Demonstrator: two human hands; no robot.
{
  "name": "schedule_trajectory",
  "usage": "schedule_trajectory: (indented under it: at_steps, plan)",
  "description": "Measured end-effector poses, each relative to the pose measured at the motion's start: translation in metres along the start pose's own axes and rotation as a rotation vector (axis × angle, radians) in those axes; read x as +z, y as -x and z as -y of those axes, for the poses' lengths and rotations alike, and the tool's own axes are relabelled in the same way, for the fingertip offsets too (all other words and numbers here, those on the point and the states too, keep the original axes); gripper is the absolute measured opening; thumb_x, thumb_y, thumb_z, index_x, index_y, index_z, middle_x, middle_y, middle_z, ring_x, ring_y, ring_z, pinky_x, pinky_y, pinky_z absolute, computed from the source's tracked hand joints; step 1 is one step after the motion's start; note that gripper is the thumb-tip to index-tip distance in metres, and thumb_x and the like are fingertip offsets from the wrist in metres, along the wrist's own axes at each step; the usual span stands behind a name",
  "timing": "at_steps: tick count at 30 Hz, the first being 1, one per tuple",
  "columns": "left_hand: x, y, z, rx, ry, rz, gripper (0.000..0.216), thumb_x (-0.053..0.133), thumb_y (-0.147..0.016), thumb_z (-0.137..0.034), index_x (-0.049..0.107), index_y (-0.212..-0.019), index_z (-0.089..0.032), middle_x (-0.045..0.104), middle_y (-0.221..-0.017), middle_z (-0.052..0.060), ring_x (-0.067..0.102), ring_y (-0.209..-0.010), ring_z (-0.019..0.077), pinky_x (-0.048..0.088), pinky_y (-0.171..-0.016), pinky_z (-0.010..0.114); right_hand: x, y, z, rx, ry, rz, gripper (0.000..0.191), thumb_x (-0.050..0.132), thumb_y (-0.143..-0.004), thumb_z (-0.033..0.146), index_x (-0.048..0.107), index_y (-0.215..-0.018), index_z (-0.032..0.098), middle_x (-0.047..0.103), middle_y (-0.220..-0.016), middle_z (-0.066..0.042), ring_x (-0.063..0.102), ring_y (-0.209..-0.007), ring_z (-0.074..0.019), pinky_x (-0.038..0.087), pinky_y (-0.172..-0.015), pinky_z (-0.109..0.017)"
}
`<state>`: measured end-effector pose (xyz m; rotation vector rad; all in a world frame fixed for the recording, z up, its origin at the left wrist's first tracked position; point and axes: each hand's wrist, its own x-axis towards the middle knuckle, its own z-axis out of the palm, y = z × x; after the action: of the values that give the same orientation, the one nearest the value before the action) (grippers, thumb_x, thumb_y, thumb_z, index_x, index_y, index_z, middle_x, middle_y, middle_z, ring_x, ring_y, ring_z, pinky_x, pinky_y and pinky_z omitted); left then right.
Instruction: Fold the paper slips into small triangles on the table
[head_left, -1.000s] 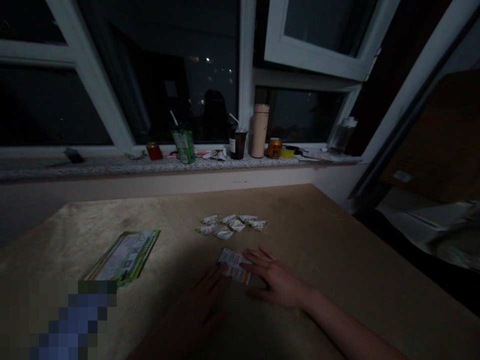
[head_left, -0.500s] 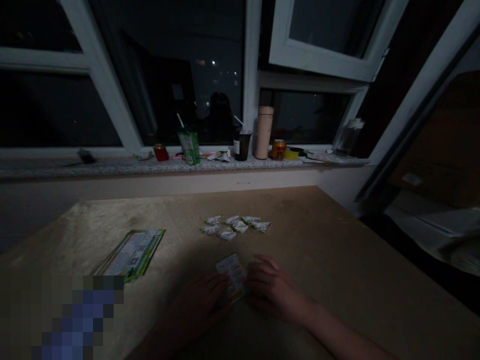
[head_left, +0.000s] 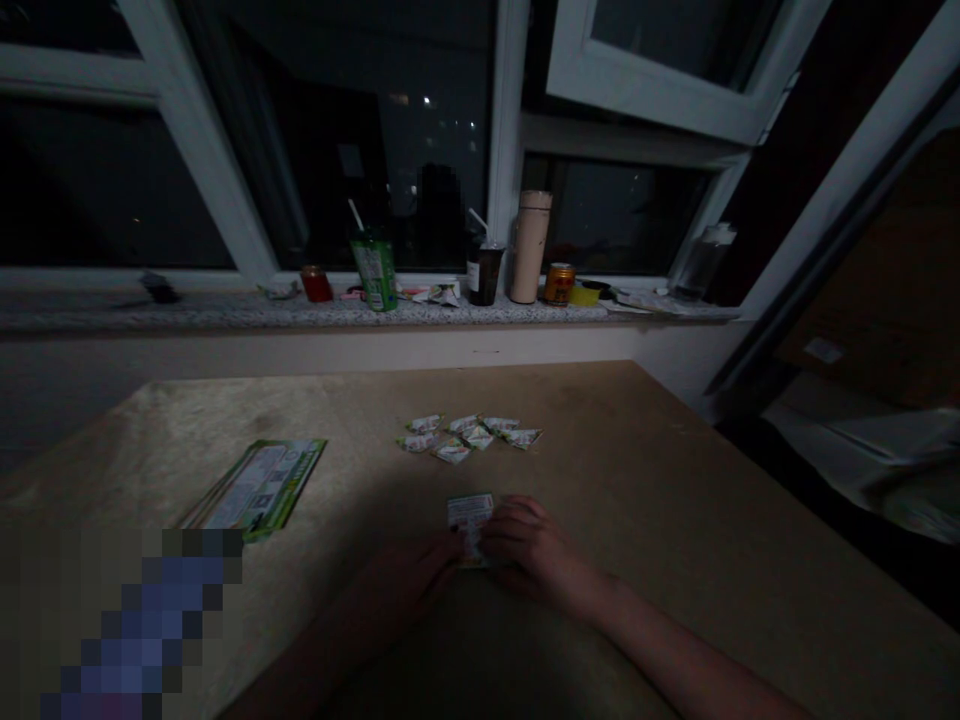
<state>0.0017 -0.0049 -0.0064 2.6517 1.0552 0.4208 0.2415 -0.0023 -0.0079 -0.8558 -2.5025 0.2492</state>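
Observation:
A small rectangular printed paper (head_left: 469,512) lies nearly square to me on the tabletop, between my two hands. My left hand (head_left: 416,575), dark in shadow, has its fingertips closed on the left edge of the paper. The right edge is under the curled fingers of my right hand (head_left: 529,545), which hide part of the print. Just beyond, several small folded triangular packets (head_left: 478,436) with white and green print sit in a loose cluster. To the left lies a fanned stack of flat green-and-white printed sheets (head_left: 262,490).
The brown table (head_left: 637,450) reaches to the wall below a granite windowsill (head_left: 420,315). On the sill stand a green cup (head_left: 375,272), a dark cup with a straw (head_left: 486,272), a pink flask (head_left: 531,250), a red jar (head_left: 316,284) and an orange can (head_left: 559,285). A blurred-out patch covers the lower left.
The paper has turned from a slant to nearly straight, and my hands have shifted with it. More of its right side is covered by my right hand. The view has tilted slightly down.

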Motion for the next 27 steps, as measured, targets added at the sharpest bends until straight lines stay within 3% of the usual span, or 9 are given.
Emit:
schedule_trajectory:
  at_steps: [9,14,19,22,27]
  plan:
    - [-0.002,-0.003,0.002,-0.017,0.099,0.041,0.033,0.037,-0.094,-0.019,0.057,-0.12,-0.023,0.062,-0.123,0.003,0.061,-0.106,0.019,0.047,-0.094,0.034,-0.001,0.001,0.0,0.028,-0.033,0.009,0.025,0.063,-0.083,0.039,0.065,-0.101,0.022,0.066,-0.104,-0.004,0.053,-0.104,-0.0195,0.035,-0.093,-0.034]
    - [-0.004,0.002,0.001,0.042,0.1,0.025,0.034,0.039,-0.095,-0.022,0.053,-0.126,-0.025,0.058,-0.128,0.002,0.058,-0.111,0.0185,0.045,-0.098,0.034,0.0,0.001,-0.003,0.033,-0.061,-0.022,0.019,0.055,-0.09,0.033,0.067,-0.098,0.022,0.067,-0.101,-0.004,0.055,-0.101,-0.0179,0.037,-0.091,-0.033]
    - [-0.001,0.004,0.003,0.03,-0.028,-0.008,0.041,0.038,-0.094,-0.018,0.045,-0.134,-0.027,0.042,-0.142,0.001,0.043,-0.127,0.0199,0.037,-0.106,0.037,-0.002,-0.002,-0.002,0.076,-0.145,-0.041,0.02,0.049,-0.093,0.03,0.067,-0.094,0.021,0.068,-0.097,-0.004,0.057,-0.096,-0.0171,0.038,-0.088,-0.032]
    - [0.001,0.003,0.003,0.067,-0.126,0.027,0.045,0.039,-0.094,-0.017,0.042,-0.136,-0.03,0.04,-0.144,0.0,0.034,-0.133,0.0214,0.03,-0.109,0.042,-0.002,-0.003,-0.001,0.092,-0.15,-0.044,0.019,0.049,-0.093,0.028,0.066,-0.093,0.02,0.068,-0.094,-0.004,0.057,-0.094,-0.0174,0.038,-0.088,-0.033]
    - [0.0,0.006,0.0,-0.008,-0.088,0.09,0.055,0.04,-0.094,-0.023,0.022,-0.146,-0.027,0.034,-0.148,0.002,0.032,-0.134,0.0244,0.03,-0.109,0.045,0.002,-0.009,-0.002,0.183,-0.129,-0.052,0.018,0.048,-0.094,0.027,0.061,-0.086,0.018,0.064,-0.085,-0.004,0.056,-0.086,-0.0166,0.039,-0.08,-0.03]
